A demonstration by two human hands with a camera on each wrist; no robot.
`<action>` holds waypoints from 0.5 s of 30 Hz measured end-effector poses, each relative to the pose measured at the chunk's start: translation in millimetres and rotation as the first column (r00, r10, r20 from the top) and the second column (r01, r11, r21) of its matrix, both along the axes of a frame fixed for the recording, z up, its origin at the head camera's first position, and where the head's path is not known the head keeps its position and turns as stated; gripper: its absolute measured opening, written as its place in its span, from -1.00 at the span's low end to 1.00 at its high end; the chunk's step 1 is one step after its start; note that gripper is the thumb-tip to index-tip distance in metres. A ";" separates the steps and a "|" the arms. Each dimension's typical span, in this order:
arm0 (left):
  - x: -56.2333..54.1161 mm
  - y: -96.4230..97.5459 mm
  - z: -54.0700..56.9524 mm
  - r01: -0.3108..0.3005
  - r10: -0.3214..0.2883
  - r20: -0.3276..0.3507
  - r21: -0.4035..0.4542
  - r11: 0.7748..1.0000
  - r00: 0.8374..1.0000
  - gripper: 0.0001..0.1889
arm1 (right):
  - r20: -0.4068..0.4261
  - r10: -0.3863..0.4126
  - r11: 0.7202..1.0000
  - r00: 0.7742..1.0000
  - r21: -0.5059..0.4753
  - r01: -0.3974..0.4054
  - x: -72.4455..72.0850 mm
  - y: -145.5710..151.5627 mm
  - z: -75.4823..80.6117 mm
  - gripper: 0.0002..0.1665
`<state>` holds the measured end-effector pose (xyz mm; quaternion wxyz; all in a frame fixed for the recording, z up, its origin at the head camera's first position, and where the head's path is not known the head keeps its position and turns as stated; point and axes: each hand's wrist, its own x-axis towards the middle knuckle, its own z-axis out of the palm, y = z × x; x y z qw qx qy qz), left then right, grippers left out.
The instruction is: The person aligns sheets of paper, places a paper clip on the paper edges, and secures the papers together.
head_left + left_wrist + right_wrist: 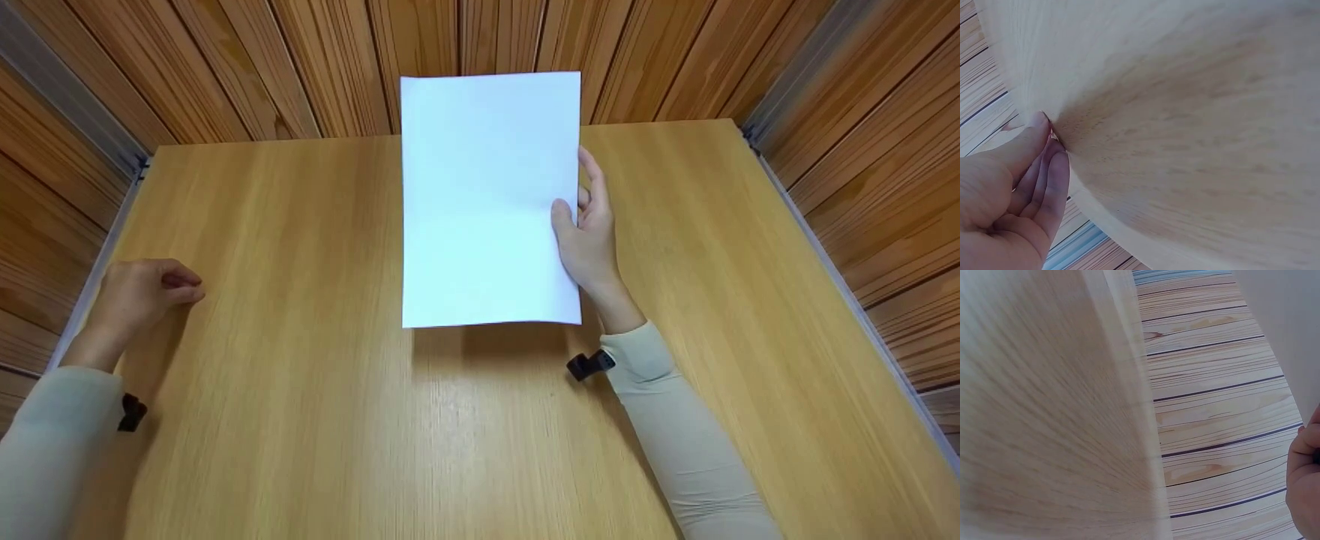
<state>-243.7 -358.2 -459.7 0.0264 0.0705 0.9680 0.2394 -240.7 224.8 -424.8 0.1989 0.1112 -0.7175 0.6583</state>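
A blank white sheet of paper (pixel 480 202) is held up above the table, its long sides running away from me. My right hand (pixel 591 244) grips its right edge, with the thumb on the near face and the fingers behind. In the right wrist view, part of that hand (pixel 1304 478) and the paper's pale underside (pixel 1292 320) show at the right border. Far to the left, my left hand (pixel 139 296) rests by the table's left side, its fingers loosely bent. The left wrist view shows the thumb and fingertips of this hand (pixel 1013 191) close together, with nothing visible in them.
A wooden table (pixel 300 420) lies under both hands. Wood-plank panels (pixel 337 67) stand behind it and along both sides, with grey metal strips at the corners. Small black devices sit at each wrist, the right one (pixel 590 365) beside the cuff.
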 end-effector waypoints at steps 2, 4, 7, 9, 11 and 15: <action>-0.3 -0.2 -0.1 -0.007 0.007 0.000 -0.003 1.000 1.000 -0.87 | -0.005 0.002 1.000 1.000 0.001 -0.002 0.1 0.7 -0.2 -0.20; -0.7 -0.7 0.2 -0.008 0.008 0.001 0.000 1.000 1.000 -0.87 | -0.008 0.003 1.000 1.000 0.005 -0.003 0.4 0.9 0.0 -0.21; -1.2 -1.8 0.1 -0.022 0.022 0.007 0.001 1.000 1.000 -0.88 | -0.007 0.002 1.000 1.000 0.009 -0.002 0.6 1.3 -0.4 -0.22; -1.0 -1.8 0.6 -0.032 0.032 0.017 0.003 0.999 0.999 -0.89 | -0.006 0.000 1.000 1.000 0.011 0.000 0.7 1.4 -0.5 -0.22; -0.5 -2.0 1.0 -0.040 0.040 0.025 0.004 0.999 0.999 -0.89 | -0.005 0.001 1.000 1.000 0.011 -0.001 0.7 1.2 -0.3 -0.21; -1.1 -4.6 2.3 -0.041 0.040 0.044 0.027 0.999 0.998 -0.90 | -0.009 -0.005 1.000 1.000 0.015 0.005 0.0 0.6 -0.1 -0.21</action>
